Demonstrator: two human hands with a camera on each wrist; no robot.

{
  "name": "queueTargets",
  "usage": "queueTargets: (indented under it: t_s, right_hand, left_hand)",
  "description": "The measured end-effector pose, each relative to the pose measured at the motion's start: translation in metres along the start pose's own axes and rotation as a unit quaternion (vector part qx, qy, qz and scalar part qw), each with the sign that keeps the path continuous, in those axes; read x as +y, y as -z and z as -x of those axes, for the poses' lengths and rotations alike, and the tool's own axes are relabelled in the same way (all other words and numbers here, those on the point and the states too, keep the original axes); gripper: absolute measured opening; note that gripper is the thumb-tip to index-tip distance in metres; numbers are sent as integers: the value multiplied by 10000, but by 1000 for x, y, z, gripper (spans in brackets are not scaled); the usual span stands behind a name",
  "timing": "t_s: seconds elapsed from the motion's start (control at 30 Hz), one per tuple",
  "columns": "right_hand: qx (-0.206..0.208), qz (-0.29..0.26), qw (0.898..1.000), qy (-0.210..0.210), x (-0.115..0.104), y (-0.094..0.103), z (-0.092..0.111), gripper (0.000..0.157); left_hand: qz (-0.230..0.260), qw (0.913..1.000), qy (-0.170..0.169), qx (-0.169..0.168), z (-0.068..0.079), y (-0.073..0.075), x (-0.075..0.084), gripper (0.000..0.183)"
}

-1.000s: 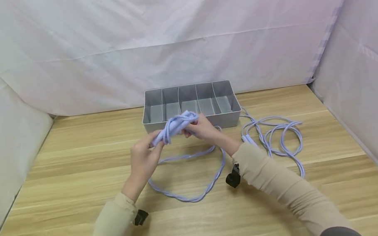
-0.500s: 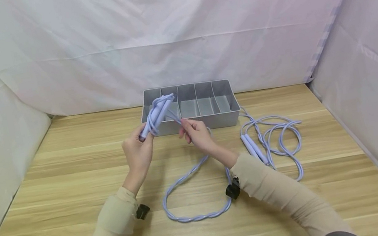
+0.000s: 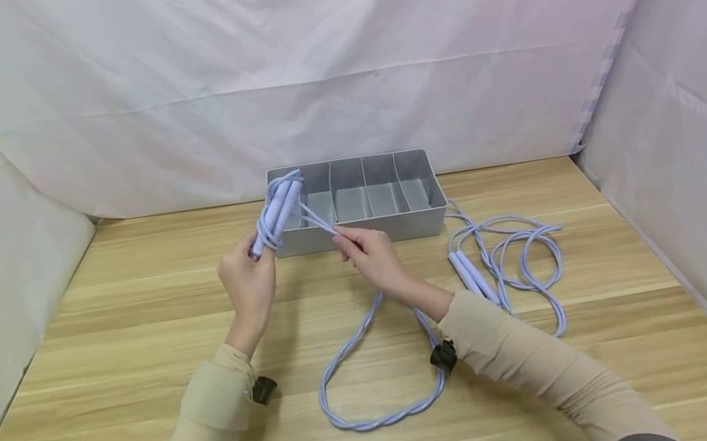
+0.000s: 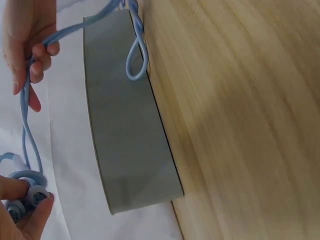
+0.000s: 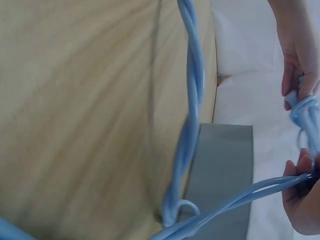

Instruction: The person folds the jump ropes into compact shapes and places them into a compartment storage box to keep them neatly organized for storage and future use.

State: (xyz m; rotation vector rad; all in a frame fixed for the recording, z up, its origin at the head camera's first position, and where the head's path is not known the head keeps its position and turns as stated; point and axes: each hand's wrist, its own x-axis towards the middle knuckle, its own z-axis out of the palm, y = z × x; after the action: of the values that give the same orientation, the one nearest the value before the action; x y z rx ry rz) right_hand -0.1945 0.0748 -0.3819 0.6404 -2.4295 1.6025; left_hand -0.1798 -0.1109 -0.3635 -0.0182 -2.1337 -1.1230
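My left hand (image 3: 250, 284) grips the lower ends of two lavender jump rope handles (image 3: 281, 210) held side by side, with cord wound around them. The doubled cord (image 3: 319, 220) runs from the handles to my right hand (image 3: 370, 255), which pinches it between thumb and fingers. From there the twisted rest of the cord (image 3: 327, 383) hangs in a long loop toward the table. In the left wrist view the round handle ends (image 4: 37, 196) show between thumb and fingers. The right wrist view catches the twisted cord (image 5: 192, 90) close up.
A grey five-compartment box (image 3: 363, 233) stands at the back, behind my hands. Right of it lies a second lavender jump rope, its two handles (image 3: 473, 278) side by side and its cord (image 3: 527, 237) loosely coiled. White cloth (image 3: 328, 75) encloses the wooden table (image 3: 112, 421).
My left hand has moved left and tilted the handles more upright. My right hand has drawn away from the bundle, pulling a stretch of cord taut. The hanging loop has shifted toward the front.
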Motion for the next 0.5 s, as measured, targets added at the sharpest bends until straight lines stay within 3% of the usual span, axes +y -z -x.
queueTargets:
  t_s: [0.1,0.23,0.33,0.43,0.5]
  right_hand:
    - [-327,1122,9919,495,-6,2,-1,29]
    - [-743,2287,9655,1002,-16,2,-2,25]
    - [-882,2671,9524,1177,-22,-1,-2,20]
    - [-885,2791,9483,1223,-28,-7,-2,18]
    - [-834,2775,9492,1228,-31,-12,-2,19]
  left_hand:
    - [-419,9987,-92,-261,-2,1,-1,15]
    - [-1057,9896,-34,-977,-3,4,1,13]
    - [-1353,9770,164,-1642,-2,4,6,10]
    - [-1516,9653,278,-2108,0,2,9,8]
    - [-1574,9611,282,-2251,2,-1,11,8]
